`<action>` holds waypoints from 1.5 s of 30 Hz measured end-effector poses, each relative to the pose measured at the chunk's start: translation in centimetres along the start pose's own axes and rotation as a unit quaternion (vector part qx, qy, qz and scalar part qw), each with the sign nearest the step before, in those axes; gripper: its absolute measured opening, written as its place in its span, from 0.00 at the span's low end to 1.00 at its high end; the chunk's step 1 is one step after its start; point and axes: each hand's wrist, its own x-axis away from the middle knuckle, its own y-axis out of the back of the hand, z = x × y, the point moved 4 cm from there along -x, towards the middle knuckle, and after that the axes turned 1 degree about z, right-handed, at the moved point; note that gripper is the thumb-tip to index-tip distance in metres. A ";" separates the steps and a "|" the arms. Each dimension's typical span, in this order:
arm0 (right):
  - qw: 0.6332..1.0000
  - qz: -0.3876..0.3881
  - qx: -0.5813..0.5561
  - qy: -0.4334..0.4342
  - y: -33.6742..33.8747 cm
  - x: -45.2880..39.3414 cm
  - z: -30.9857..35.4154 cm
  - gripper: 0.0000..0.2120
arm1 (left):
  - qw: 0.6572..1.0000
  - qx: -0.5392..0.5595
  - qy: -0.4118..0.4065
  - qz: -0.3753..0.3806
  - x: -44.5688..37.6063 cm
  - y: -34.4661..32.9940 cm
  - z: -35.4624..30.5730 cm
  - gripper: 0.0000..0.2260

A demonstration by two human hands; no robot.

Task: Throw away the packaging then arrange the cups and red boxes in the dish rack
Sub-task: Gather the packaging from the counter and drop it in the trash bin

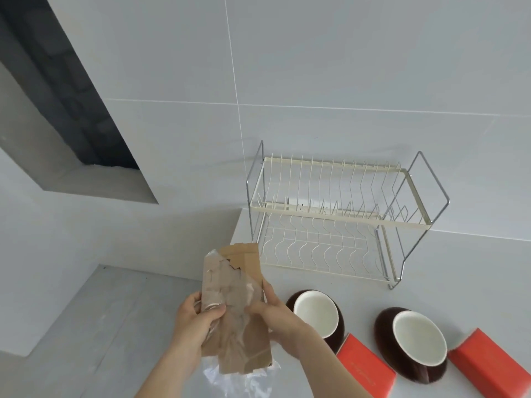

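I hold the packaging (pixel 232 305), flattened brown cardboard with clear plastic film over it, upright in front of me. My left hand (pixel 195 317) grips its left edge and my right hand (pixel 273 310) grips its right edge. On the white counter (pixel 474 282) to the right lie two brown cups with white insides, one (pixel 316 311) close to my right hand, the other (pixel 413 343) further right. A red box (pixel 365 366) lies between them and a second red box (pixel 491 366) at the far right. The two-tier wire dish rack (pixel 339 219) stands empty against the wall behind them.
The white tiled wall (pixel 316 67) rises behind the counter. To the left the counter ends and a grey floor (pixel 86 326) lies below. A dark opening (pixel 71 90) sits in the wall at upper left.
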 end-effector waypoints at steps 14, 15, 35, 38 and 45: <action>0.982 -0.171 0.076 0.019 -10.2 -13.8 3.8 0.27 | 0.998 -0.049 -0.046 -0.013 -12.3 11.2 -3.9 0.18; 0.977 -0.191 0.092 0.024 -11.3 -15.2 4.1 0.27 | 0.997 -0.060 -0.046 -0.012 -13.4 12.3 -4.1 0.18; 0.912 -0.223 0.180 -0.294 -16.7 -32.1 -12.4 0.13 | 0.949 -0.262 0.150 0.090 -28.4 19.9 16.1 0.17; 0.890 -0.233 0.202 -0.336 -15.8 -34.1 -15.9 0.12 | 0.941 -0.287 0.160 0.084 -30.0 18.7 20.2 0.10; 0.829 -0.280 0.254 -0.411 -12.8 -40.9 -23.1 0.17 | 0.945 -0.186 0.239 0.123 -35.3 15.5 29.0 0.08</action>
